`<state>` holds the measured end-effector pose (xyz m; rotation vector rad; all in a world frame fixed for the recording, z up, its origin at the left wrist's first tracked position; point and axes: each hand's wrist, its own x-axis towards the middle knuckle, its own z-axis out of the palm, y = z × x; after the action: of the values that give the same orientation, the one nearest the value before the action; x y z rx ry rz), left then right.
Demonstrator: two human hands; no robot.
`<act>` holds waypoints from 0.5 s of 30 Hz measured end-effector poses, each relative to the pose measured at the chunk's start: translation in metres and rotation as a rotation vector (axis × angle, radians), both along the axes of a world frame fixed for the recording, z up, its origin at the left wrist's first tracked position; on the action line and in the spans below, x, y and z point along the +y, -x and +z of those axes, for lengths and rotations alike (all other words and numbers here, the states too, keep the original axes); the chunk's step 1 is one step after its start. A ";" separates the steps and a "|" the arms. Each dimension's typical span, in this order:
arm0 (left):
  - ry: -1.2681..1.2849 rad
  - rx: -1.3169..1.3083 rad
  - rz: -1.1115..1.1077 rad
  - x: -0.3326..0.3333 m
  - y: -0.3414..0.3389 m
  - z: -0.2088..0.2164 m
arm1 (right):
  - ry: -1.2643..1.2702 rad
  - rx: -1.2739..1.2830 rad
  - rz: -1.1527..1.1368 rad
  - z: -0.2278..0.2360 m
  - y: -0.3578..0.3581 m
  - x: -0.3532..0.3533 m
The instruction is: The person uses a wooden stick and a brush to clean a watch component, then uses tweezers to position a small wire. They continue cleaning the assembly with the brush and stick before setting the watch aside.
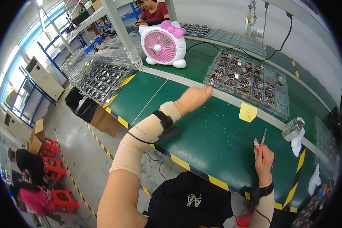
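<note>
My left hand (195, 99) reaches out over the green table, close to the near left corner of a clear plastic tray (284, 110). Its fingers are drawn together; whether something small is between them I cannot make out. In the tray's pockets sit several small round parts (245, 81) with dark and copper-coloured bits. My right hand (264, 162), at the right of the table, is closed around a slim pointed metal tool (264, 133) whose tip points away from me. A small pale and dark piece (256, 143) shows by the thumb, its kind unclear.
A yellow paper note (247, 112) lies below the tray. On the right stand a clear bottle (293, 129) and white tissue (298, 143). A pink-and-white fan (160, 45) is at the back. More filled trays (102, 81) are stacked left; a co-worker (154, 13) sits beyond.
</note>
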<state>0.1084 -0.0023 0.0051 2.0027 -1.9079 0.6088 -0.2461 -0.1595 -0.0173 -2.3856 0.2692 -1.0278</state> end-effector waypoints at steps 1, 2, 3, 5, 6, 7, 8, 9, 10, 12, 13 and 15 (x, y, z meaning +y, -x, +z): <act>0.010 -0.001 -0.001 -0.003 0.001 -0.003 | -0.008 0.019 -0.004 0.001 0.002 0.000; -0.069 0.003 0.017 -0.004 0.004 -0.008 | -0.017 0.039 -0.008 0.002 0.003 0.000; -0.151 0.007 0.037 -0.004 0.008 -0.012 | -0.030 0.058 -0.010 0.001 0.003 0.000; -0.231 0.011 0.064 -0.008 0.006 -0.015 | -0.018 0.048 -0.013 0.002 0.003 -0.005; -0.230 -0.003 0.039 -0.007 0.004 -0.018 | -0.017 0.039 -0.012 0.003 0.003 -0.004; -0.230 -0.017 0.018 -0.005 0.001 -0.020 | -0.016 0.030 -0.009 0.002 0.002 -0.002; -0.230 -0.032 -0.001 -0.003 -0.001 -0.022 | -0.020 0.029 0.008 0.002 0.001 0.001; -0.226 -0.034 0.012 -0.005 0.000 -0.018 | -0.014 0.025 -0.004 0.001 0.001 0.000; -0.118 0.009 -0.029 -0.007 0.001 -0.013 | -0.008 0.019 -0.013 0.001 0.000 -0.001; 0.098 0.085 -0.112 -0.012 0.001 -0.003 | 0.001 0.003 -0.005 0.001 0.002 -0.004; 0.099 0.072 -0.084 -0.010 0.000 -0.009 | -0.021 0.021 -0.012 0.000 0.002 -0.003; -0.160 0.044 -0.003 -0.010 0.008 -0.027 | -0.060 0.063 -0.036 -0.001 0.006 -0.002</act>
<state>0.1003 -0.0125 -0.0215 2.0892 -1.9892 0.4192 -0.2524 -0.1615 -0.0181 -2.3696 0.3613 -0.9486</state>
